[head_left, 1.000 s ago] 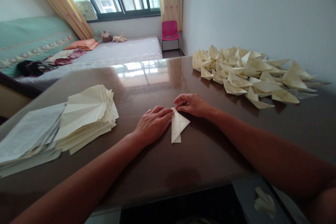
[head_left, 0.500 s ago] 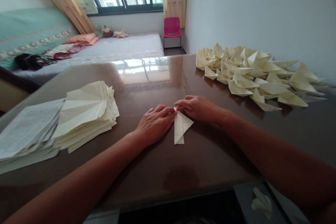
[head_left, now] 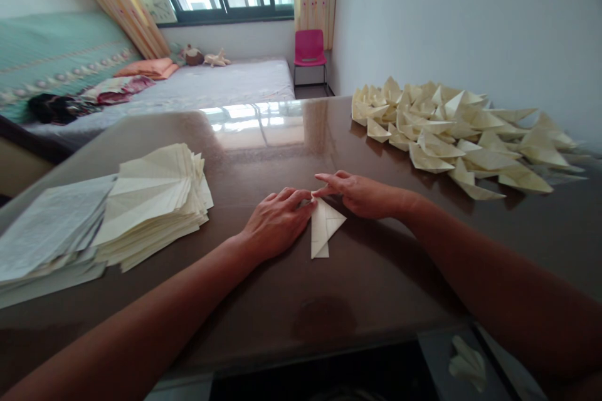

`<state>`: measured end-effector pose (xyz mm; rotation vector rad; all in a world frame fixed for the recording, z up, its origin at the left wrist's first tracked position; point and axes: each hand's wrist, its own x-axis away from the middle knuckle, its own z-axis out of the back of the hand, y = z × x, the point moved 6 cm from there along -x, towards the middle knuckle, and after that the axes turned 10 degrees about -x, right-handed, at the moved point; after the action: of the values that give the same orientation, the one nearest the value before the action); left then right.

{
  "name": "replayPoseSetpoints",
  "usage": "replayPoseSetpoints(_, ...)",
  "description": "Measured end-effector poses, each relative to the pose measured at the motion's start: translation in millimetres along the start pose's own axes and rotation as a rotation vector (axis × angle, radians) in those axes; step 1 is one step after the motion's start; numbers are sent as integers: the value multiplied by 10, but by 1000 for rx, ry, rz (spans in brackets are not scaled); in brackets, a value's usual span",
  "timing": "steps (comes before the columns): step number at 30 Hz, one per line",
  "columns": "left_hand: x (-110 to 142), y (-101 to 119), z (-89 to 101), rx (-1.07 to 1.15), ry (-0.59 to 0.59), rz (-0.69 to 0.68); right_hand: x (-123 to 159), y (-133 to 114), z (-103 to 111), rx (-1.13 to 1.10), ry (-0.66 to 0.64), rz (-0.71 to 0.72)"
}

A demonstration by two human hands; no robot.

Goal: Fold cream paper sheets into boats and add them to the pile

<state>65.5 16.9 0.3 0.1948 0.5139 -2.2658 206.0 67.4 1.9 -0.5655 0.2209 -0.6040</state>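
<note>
A small piece of folded cream paper [head_left: 320, 229] lies flat on the brown table, with a pointed flap out to the right and a short strip below. My left hand [head_left: 281, 222] rests palm down at its left side, closed, its fingertips holding the paper's top tip and left edge. From the right, my right hand [head_left: 364, 193] touches the same tip with one finger. Another finger stretches out above it, apart from the first, and the remaining fingers are curled. What lies under the left fingertips is hidden.
On the left are a stack of creased cream sheets [head_left: 150, 200] and a pile of greyish printed sheets [head_left: 51, 225]. Many folded paper boats [head_left: 437, 128] cover the table's [head_left: 263, 319] far right by the wall. Beyond stand a bed [head_left: 226, 81] and a pink chair [head_left: 309, 49].
My right hand has shifted slightly right, and its upper finger has lifted and straightened away from the paper tip. My left hand and the folded paper stay nearly in place.
</note>
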Motion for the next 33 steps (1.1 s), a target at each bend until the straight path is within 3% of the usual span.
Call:
replayPoseSetpoints(6, -4, 24, -17, -4, -13, -80, 18, -1, -43, 70, -16, -70)
replayPoseSetpoints(12, 1, 25, -32, 29, -35, -107, 34, 57, 53, -46, -61, -18)
replayPoseSetpoints(21, -74, 16, -98, 300, -88, -166, -44, 232, 116, -355, 227, -185)
replayPoseSetpoints(27, -113, 10, 7, 299, -33, -157, -24, 122, 153, -232, 300, -136)
replayPoseSetpoints(33, -47, -7, 38, 198, -19, -142, -6, 104, 205, 36, 261, -130)
